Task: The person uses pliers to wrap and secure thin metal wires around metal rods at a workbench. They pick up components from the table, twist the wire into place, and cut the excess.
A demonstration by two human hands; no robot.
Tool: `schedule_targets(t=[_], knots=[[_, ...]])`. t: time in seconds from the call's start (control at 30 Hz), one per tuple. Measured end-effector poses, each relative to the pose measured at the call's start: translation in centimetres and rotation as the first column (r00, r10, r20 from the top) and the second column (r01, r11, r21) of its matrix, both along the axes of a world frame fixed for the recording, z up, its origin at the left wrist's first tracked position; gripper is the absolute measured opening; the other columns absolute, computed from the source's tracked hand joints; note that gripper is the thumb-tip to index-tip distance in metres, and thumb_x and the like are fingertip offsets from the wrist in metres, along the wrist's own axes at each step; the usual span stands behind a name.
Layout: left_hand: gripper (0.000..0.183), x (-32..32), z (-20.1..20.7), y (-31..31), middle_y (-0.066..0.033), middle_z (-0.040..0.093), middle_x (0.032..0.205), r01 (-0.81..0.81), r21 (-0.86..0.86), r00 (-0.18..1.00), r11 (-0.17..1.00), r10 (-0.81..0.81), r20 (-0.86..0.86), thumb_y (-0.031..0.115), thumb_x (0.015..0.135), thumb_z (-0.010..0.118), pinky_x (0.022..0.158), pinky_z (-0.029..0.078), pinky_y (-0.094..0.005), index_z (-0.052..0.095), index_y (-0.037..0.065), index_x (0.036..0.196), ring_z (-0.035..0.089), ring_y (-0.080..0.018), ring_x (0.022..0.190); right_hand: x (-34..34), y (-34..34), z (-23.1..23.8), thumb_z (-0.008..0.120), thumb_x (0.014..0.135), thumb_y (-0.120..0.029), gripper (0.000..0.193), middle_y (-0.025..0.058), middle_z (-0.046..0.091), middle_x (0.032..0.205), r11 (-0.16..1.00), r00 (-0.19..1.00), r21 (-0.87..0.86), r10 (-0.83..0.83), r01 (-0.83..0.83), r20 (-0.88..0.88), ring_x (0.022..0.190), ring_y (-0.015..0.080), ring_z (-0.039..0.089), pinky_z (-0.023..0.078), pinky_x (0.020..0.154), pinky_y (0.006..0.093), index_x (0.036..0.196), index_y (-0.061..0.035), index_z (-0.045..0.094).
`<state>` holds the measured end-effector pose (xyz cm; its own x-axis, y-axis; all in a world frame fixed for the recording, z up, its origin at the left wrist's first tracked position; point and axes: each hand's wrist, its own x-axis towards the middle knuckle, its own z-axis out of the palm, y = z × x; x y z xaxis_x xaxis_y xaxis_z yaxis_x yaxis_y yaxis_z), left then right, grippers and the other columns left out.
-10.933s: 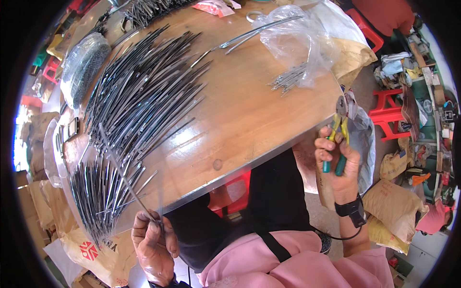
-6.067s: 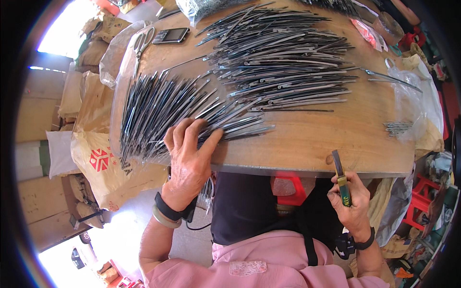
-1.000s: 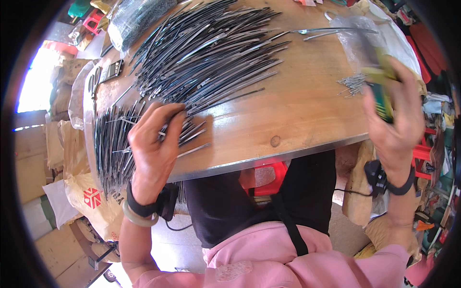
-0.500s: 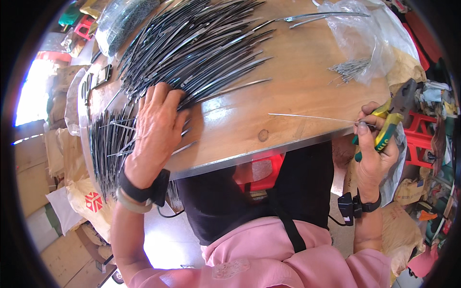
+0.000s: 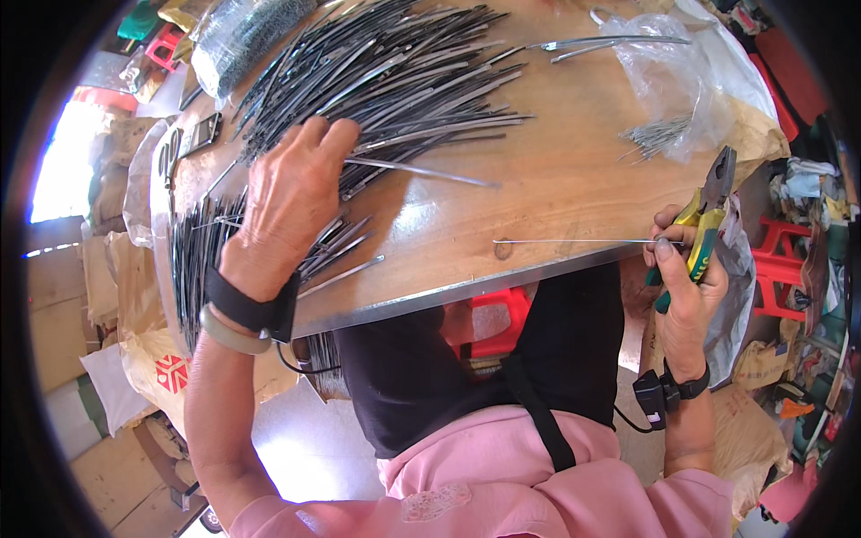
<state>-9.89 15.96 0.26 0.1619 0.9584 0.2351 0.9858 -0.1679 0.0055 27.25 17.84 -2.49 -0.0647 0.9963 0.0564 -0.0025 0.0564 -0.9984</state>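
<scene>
My left hand (image 5: 296, 193) is closed at the near edge of a large heap of thin dark metal strips (image 5: 395, 81). A single metal strip (image 5: 421, 170) sticks out to the right from its fingers, over the tabletop. My right hand (image 5: 683, 282), beyond the table's right front edge, holds pliers (image 5: 717, 184) with yellow and green handles, jaws pointing up and away. The same hand pinches a thin wire (image 5: 574, 240) between thumb and fingers. That wire reaches left over the front edge of the table.
More dark strips (image 5: 193, 260) lie at the table's left. A clear plastic bag (image 5: 664, 72) and short wires (image 5: 659, 136) are at the far right of the wooden table (image 5: 538, 179). Beside the table stands a red stool (image 5: 778, 269); scissors (image 5: 170, 157) lie far left.
My left hand has moved slightly away from me and closed on a strip, whose free end has swung nearer. My right hand has shifted a little left, levelling the wire.
</scene>
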Motion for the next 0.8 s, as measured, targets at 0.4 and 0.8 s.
schedule_targets(t=[0.4,0.8], knots=[[0.022,7.0,1.3,-12.6,-0.0234,0.066,0.102,0.332,-0.681,-0.578,0.653,0.711,0.401,0.008,0.091,0.062,0.069,0.059,-0.0398,0.06,-0.005,0.109,0.068,-0.0287,0.08,1.4,-0.4,0.9,0.067,0.086,-0.007,0.017,0.0163,0.053,0.114,0.924,0.876,-0.314,0.044,-0.219,-0.481,0.087,0.0186,0.055,0.047,0.069,0.0288,0.099,0.0009,0.06],[0.08,12.2,1.4,-10.3,-0.0193,0.064,0.082,0.066,-0.211,-0.738,0.975,0.19,0.648,-0.009,0.078,0.066,0.047,0.055,-0.0374,0.027,0.002,0.147,0.066,-0.0284,0.062,1.6,-1.1,3.0,0.066,0.087,-0.011,0.022,0.0179,0.051,0.116,0.972,0.923,-0.123,0.146,-0.201,-0.356,0.088,0.0178,0.054,0.046,0.072,0.0301,0.103,0.001,0.058]])
